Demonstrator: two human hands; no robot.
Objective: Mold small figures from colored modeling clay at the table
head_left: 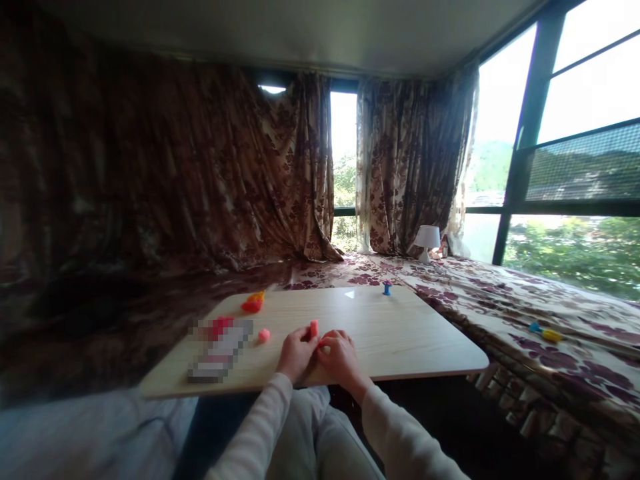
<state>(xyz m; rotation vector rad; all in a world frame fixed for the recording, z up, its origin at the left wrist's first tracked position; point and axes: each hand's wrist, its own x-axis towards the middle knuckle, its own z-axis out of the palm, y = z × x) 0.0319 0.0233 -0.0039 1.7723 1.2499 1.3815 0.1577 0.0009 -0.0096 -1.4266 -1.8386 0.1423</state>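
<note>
Head view: closed left fingers (307, 335) pinch an upright pink piece (314, 327); the curled right hand (341, 357), grip unclear, sits just beside.

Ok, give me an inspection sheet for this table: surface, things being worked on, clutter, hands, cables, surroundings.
Surface: pale table, rounded corners.
Things worked on: pink piece in the left hand; pink lump lies further left.
Clutter: red item and orange item at far left; blue item at far right; pixelated patch at near left, unreadable.
Hands: left hand, grip closed on the pink piece; right hand close beside, grip unclear.
Cables: nothing seen for certain.
Surroundings: curtains, windows, lamp and blue-and-yellow item on floral cloth.
</note>
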